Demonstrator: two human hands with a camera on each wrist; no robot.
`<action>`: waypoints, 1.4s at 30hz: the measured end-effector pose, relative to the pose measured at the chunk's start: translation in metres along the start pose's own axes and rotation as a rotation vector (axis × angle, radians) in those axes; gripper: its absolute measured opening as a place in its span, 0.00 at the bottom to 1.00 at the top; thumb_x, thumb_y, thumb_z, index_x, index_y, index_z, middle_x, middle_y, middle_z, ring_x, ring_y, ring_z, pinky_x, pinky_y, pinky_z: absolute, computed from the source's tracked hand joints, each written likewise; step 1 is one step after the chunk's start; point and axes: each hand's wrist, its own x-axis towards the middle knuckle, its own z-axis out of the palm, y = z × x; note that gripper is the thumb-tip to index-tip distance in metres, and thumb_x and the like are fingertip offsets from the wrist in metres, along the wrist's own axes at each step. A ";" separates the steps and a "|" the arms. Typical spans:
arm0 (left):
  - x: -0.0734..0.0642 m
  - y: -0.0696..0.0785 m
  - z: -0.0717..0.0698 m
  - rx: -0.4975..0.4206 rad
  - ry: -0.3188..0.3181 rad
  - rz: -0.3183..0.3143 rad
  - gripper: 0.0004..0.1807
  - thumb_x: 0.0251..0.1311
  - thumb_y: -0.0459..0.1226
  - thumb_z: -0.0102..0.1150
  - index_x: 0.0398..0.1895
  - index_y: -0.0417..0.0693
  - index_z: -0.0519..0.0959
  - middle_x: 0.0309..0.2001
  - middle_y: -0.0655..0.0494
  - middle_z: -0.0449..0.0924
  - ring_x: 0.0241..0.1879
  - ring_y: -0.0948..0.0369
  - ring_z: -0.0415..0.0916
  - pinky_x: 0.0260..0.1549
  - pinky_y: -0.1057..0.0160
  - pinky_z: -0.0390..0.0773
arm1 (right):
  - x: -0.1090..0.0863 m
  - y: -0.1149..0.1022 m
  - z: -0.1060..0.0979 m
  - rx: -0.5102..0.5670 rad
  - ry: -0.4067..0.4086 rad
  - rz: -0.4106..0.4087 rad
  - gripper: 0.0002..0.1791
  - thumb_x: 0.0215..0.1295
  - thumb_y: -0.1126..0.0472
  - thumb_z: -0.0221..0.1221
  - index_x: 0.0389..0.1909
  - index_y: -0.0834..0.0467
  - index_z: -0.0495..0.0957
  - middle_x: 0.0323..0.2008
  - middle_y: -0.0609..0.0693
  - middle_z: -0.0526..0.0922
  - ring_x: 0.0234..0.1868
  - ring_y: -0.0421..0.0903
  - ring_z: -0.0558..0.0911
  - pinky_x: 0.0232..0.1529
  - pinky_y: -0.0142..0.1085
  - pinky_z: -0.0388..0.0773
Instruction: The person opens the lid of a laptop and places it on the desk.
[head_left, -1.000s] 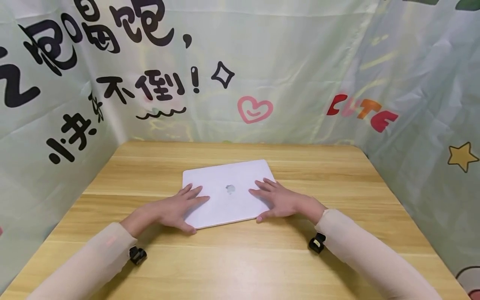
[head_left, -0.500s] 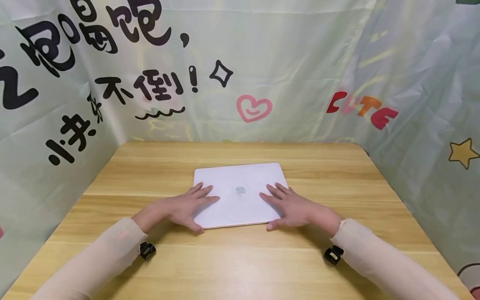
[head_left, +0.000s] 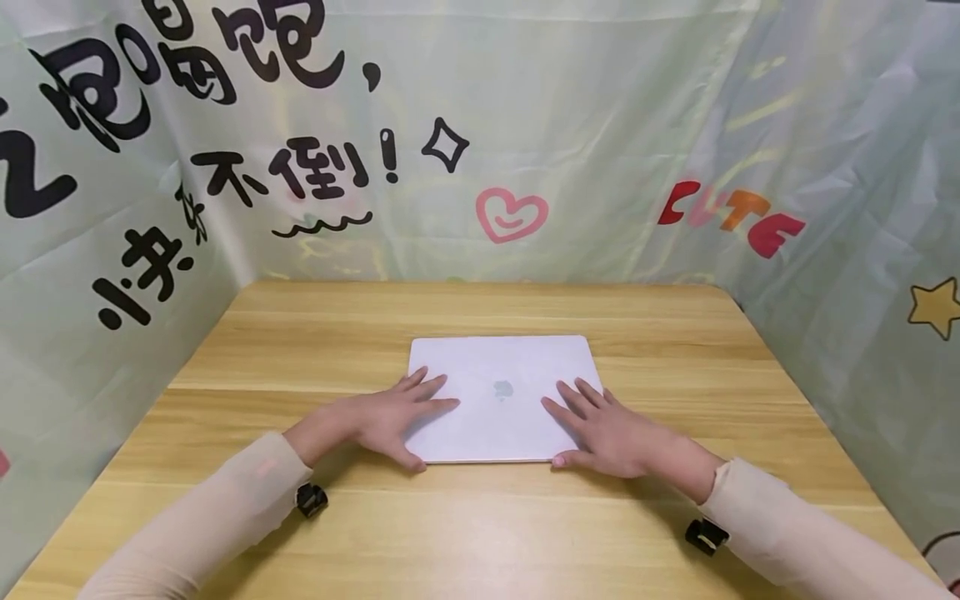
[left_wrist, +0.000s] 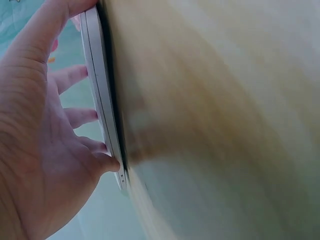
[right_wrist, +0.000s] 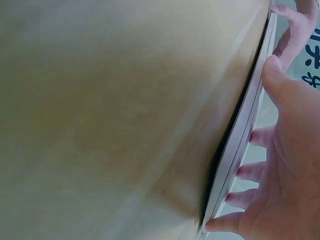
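Observation:
A closed silver laptop (head_left: 502,429) with an apple logo lies flat on the wooden table, its front edge roughly parallel to the table's back edge. My left hand (head_left: 390,421) rests on its left side, fingers spread over the lid and thumb at the front corner. On the opposite side, my right hand (head_left: 618,437) lies the same way, thumb by the front right corner. The left wrist view shows the laptop's thin side (left_wrist: 102,92) with the fingertips touching it. In the right wrist view, the fingertips also meet the laptop's edge (right_wrist: 235,155).
The wooden table (head_left: 480,533) extends around the laptop. Pale printed cloth (head_left: 600,125) hangs behind it and along both sides, with black characters, a pink heart (head_left: 512,215) and a star. A small black device (head_left: 312,500) is worn at each wrist.
The laptop has slid right and slightly nearer, turning from a slant to lie straight. Both hands have moved along with it, fingers staying spread on the lid.

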 end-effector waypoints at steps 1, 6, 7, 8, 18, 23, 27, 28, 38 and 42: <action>0.001 0.002 0.000 0.002 -0.007 0.000 0.54 0.50 0.66 0.61 0.78 0.63 0.51 0.79 0.51 0.31 0.75 0.44 0.23 0.68 0.38 0.48 | -0.003 0.000 0.001 -0.004 -0.005 0.007 0.51 0.63 0.23 0.39 0.79 0.50 0.45 0.77 0.60 0.43 0.75 0.65 0.42 0.66 0.66 0.51; 0.001 0.010 0.003 0.023 -0.015 0.005 0.53 0.50 0.66 0.61 0.78 0.63 0.51 0.79 0.50 0.33 0.75 0.43 0.26 0.67 0.38 0.50 | -0.013 -0.005 0.004 -0.015 0.008 0.021 0.53 0.61 0.22 0.42 0.78 0.51 0.46 0.76 0.61 0.45 0.74 0.66 0.45 0.65 0.67 0.53; 0.001 0.011 0.004 0.022 -0.012 0.010 0.53 0.50 0.65 0.61 0.78 0.62 0.51 0.79 0.49 0.33 0.75 0.42 0.26 0.67 0.38 0.51 | -0.015 -0.006 0.005 -0.017 0.013 0.020 0.54 0.61 0.22 0.42 0.78 0.51 0.47 0.76 0.62 0.45 0.74 0.67 0.45 0.65 0.67 0.53; 0.001 0.012 0.005 0.021 -0.009 0.014 0.53 0.50 0.65 0.61 0.78 0.62 0.51 0.79 0.49 0.34 0.75 0.42 0.27 0.67 0.38 0.51 | -0.016 -0.007 0.005 -0.018 0.019 0.018 0.54 0.60 0.22 0.43 0.78 0.52 0.48 0.76 0.62 0.46 0.74 0.67 0.46 0.64 0.67 0.54; 0.006 0.010 0.000 0.028 -0.012 0.027 0.54 0.49 0.65 0.63 0.78 0.64 0.52 0.79 0.51 0.34 0.75 0.44 0.27 0.68 0.40 0.52 | -0.021 -0.012 0.003 -0.020 0.044 0.027 0.56 0.58 0.22 0.46 0.77 0.56 0.50 0.74 0.66 0.50 0.72 0.69 0.49 0.62 0.69 0.55; 0.005 0.014 -0.001 0.099 0.014 0.028 0.54 0.50 0.67 0.60 0.78 0.62 0.51 0.78 0.50 0.39 0.75 0.43 0.33 0.70 0.42 0.48 | -0.016 -0.013 -0.002 -0.071 0.134 0.031 0.50 0.60 0.24 0.46 0.74 0.55 0.60 0.71 0.62 0.61 0.70 0.65 0.59 0.62 0.67 0.58; 0.001 0.018 0.000 0.124 0.059 0.045 0.53 0.52 0.69 0.57 0.78 0.61 0.51 0.78 0.51 0.44 0.75 0.44 0.38 0.70 0.44 0.47 | -0.007 -0.016 -0.005 -0.118 0.249 -0.013 0.46 0.62 0.25 0.46 0.69 0.54 0.68 0.66 0.57 0.70 0.65 0.59 0.68 0.62 0.62 0.62; 0.000 0.019 0.001 0.122 0.075 0.055 0.53 0.52 0.69 0.56 0.78 0.60 0.51 0.78 0.51 0.45 0.75 0.44 0.39 0.70 0.45 0.48 | -0.004 -0.017 -0.005 -0.118 0.276 -0.029 0.45 0.62 0.25 0.47 0.68 0.55 0.69 0.65 0.56 0.71 0.65 0.59 0.69 0.62 0.60 0.64; -0.014 0.014 0.007 -0.028 0.208 0.008 0.56 0.50 0.72 0.56 0.78 0.59 0.51 0.77 0.51 0.47 0.74 0.44 0.43 0.69 0.43 0.52 | 0.019 -0.028 -0.012 0.079 0.300 -0.178 0.43 0.64 0.31 0.52 0.72 0.54 0.63 0.68 0.55 0.67 0.68 0.55 0.65 0.66 0.53 0.62; -0.021 0.009 0.011 -0.094 0.216 -0.059 0.59 0.46 0.74 0.56 0.79 0.59 0.50 0.77 0.51 0.46 0.74 0.44 0.43 0.67 0.41 0.54 | 0.026 -0.030 -0.014 0.113 0.310 -0.232 0.40 0.65 0.34 0.55 0.71 0.53 0.64 0.67 0.53 0.68 0.68 0.51 0.65 0.66 0.50 0.63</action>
